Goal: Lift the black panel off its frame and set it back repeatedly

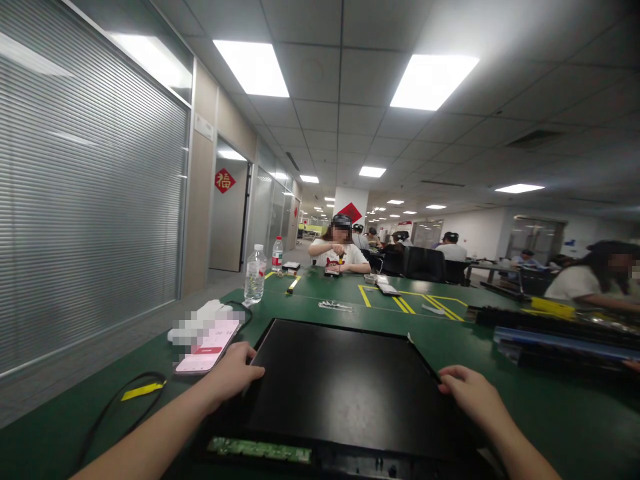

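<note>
A flat black display panel [345,380] lies in front of me on the green table, its dark face up and reflecting light. My left hand [239,375] grips its left edge, with the thumb on top. At the opposite edge, the fingers of my right hand [467,390] pinch the rim. A strip of green circuit board [260,450] shows along the panel's near side. Just beyond my left hand is a phone [213,347] with a lit pink screen. The undersides of the panel's edges are hidden.
On the green table [545,407] stand a water bottle [255,275] and a red-capped bottle [277,253]. A black cable [131,381] with a yellow tag curls at left. Long dark strips [540,327] are piled at right. A person [340,250] works across the table.
</note>
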A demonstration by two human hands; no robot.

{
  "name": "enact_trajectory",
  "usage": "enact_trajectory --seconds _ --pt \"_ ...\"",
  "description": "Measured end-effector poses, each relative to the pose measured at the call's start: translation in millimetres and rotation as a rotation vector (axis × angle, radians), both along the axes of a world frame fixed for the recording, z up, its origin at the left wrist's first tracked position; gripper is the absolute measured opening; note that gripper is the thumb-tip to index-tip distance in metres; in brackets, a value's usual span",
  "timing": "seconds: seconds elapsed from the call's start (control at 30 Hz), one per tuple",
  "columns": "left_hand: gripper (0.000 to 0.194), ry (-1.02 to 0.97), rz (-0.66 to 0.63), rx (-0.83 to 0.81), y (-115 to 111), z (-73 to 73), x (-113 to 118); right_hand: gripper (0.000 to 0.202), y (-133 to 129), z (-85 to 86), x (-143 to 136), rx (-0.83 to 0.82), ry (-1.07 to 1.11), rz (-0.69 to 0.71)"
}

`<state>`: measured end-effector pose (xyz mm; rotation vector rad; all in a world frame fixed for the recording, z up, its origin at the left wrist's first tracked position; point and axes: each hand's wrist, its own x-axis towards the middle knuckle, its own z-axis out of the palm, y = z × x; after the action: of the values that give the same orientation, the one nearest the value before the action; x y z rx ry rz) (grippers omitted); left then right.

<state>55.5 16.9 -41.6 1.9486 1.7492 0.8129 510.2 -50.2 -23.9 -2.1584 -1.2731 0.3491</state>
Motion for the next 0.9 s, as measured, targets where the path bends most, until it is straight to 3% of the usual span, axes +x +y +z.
enact_trajectory --seconds 0.63,0.9 --pt "0.015 -0.129 0.004 -0.064 -6.5 3.0 2.4 0.029 1.0 -5.1 3.3 0.055 0.113 0.013" --pt "0.012 -0.095 0.040 -0.054 -4.5 0.3 2.2 0.029 -0.5 -2.5 -0.4 0.044 0.138 0.013"
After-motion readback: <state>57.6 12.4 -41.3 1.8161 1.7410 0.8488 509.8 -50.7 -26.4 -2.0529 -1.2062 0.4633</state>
